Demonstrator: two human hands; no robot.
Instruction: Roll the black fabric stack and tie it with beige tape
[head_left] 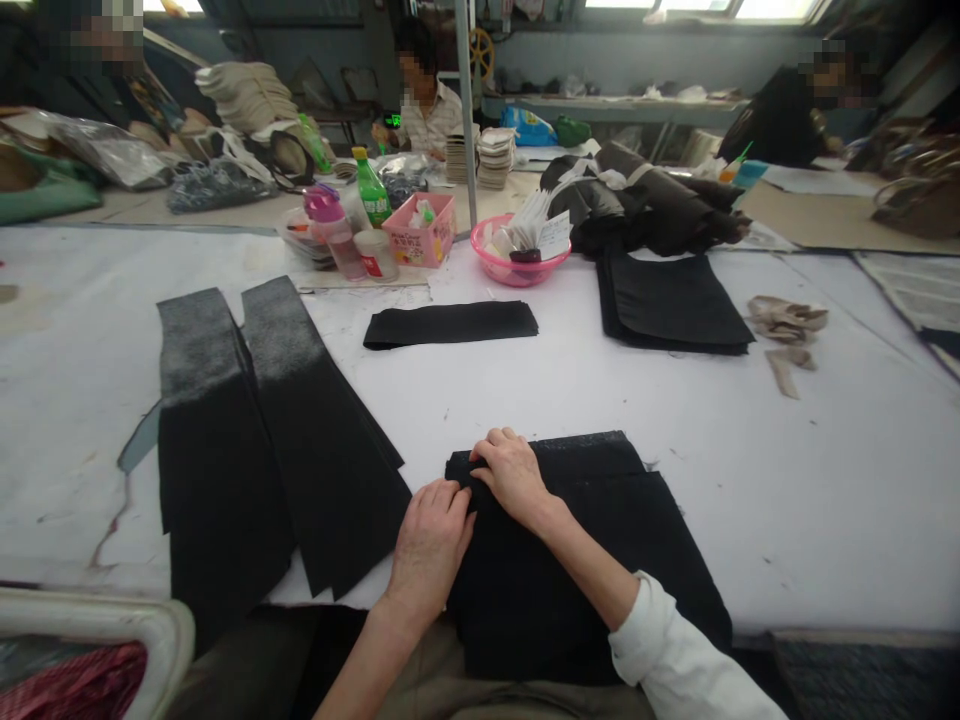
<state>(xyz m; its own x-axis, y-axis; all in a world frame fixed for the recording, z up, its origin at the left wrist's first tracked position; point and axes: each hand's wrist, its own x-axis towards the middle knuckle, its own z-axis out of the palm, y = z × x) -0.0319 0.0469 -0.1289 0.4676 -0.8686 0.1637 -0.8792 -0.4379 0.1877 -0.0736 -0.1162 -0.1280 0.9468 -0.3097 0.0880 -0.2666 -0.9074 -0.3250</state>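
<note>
A wide black fabric piece (pixel 570 560) lies at the table's front edge and hangs over it toward my lap. Along its far edge runs a black strip (pixel 589 455), either folded over or laid on top; I cannot tell which. My left hand (pixel 433 540) is closed on the left edge of the fabric, near its far corner. Just beyond it, my right hand (pixel 514 475) is closed at the same corner, fingers bent over the strip's left end. The fingertips of both hands nearly meet, and the cloth partly hides them.
Two stacks of long black strips (pixel 217 450) lie to the left. Farther back are a short black strip (pixel 450 323), a pink bowl (pixel 517 270), a pink basket (pixel 424 240), bottles, stacked black panels (pixel 675 300) and beige scraps (pixel 787 320). Other people sit across the table.
</note>
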